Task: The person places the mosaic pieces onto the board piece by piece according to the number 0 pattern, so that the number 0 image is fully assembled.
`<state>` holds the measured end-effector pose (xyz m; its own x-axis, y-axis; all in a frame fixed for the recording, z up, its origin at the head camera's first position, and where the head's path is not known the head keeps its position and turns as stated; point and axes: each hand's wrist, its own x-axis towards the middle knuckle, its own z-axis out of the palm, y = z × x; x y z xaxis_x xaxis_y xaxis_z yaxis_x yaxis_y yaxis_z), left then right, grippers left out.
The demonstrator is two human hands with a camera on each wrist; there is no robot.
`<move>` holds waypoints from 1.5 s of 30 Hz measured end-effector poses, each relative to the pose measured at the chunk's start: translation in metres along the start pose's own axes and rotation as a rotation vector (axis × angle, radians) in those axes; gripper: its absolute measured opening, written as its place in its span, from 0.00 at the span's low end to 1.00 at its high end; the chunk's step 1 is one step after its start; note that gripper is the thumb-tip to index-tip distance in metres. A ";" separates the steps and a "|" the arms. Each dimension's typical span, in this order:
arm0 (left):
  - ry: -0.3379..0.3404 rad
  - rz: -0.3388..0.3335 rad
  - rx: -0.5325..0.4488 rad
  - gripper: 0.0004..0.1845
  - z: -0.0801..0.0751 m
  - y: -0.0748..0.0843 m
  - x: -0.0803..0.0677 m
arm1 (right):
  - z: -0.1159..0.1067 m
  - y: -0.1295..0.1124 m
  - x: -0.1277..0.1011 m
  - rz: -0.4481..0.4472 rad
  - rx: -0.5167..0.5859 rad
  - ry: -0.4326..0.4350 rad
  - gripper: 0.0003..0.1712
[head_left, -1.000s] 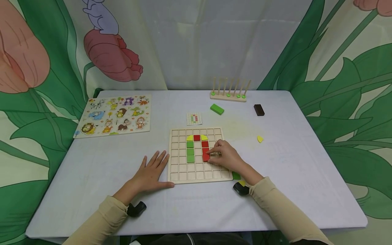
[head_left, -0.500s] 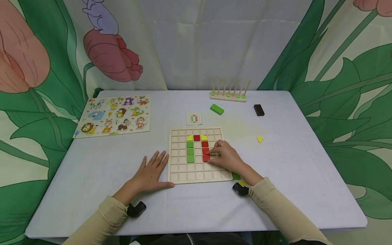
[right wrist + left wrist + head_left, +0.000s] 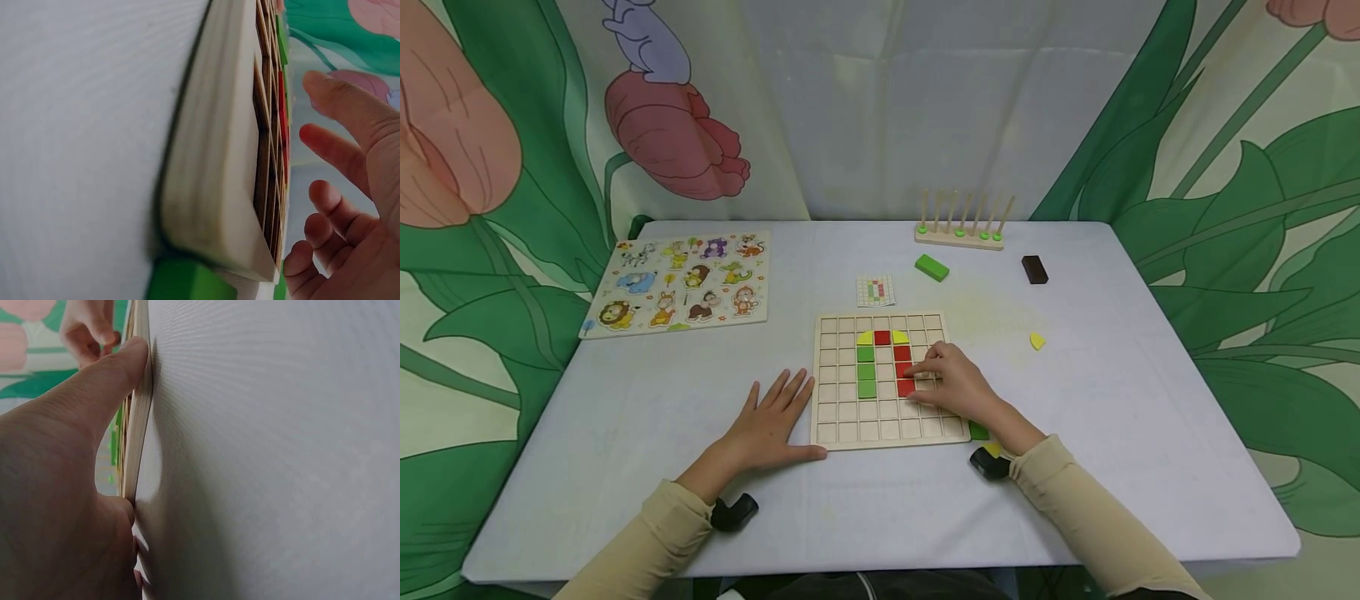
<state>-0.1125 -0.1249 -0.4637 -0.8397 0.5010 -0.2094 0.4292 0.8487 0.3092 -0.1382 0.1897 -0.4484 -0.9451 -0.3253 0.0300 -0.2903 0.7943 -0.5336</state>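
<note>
A wooden grid board (image 3: 835, 417) lies mid-table, holding a column of green tiles (image 3: 867, 372), a column of red tiles (image 3: 902, 353) and yellow corner pieces on top. My right hand (image 3: 925, 377) rests on the board, its fingertips pressing the lowest red tile (image 3: 906, 387). In the right wrist view the fingers (image 3: 340, 147) are loosely extended beside the board (image 3: 219, 156). My left hand (image 3: 778, 408) lies flat on the table. Its thumb (image 3: 106, 375) touches the board's edge (image 3: 139, 425).
An animal puzzle (image 3: 681, 282) sits at the left. Behind the board are a pattern card (image 3: 876, 291), a green block (image 3: 932, 267), a brown block (image 3: 1034, 269) and a peg rack (image 3: 960, 233). A yellow piece (image 3: 1037, 341) lies right; another green block (image 3: 978, 431) touches the board's near-right corner.
The lowest red tile, slightly askew before, now sits square in its cell under my right fingertips. The left hand has not moved.
</note>
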 end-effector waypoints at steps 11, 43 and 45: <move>-0.010 0.005 0.011 0.58 0.001 -0.001 0.001 | -0.027 0.006 -0.011 0.020 0.155 0.095 0.23; 0.005 0.011 0.009 0.59 0.001 -0.002 0.001 | -0.030 0.043 -0.102 0.163 0.121 0.167 0.22; 0.000 0.010 0.010 0.58 0.001 -0.002 0.001 | -0.027 0.043 -0.103 0.162 0.116 0.158 0.22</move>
<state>-0.1139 -0.1257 -0.4656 -0.8353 0.5098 -0.2059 0.4412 0.8450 0.3020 -0.0578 0.2712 -0.4512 -0.9923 -0.1069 0.0629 -0.1225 0.7625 -0.6353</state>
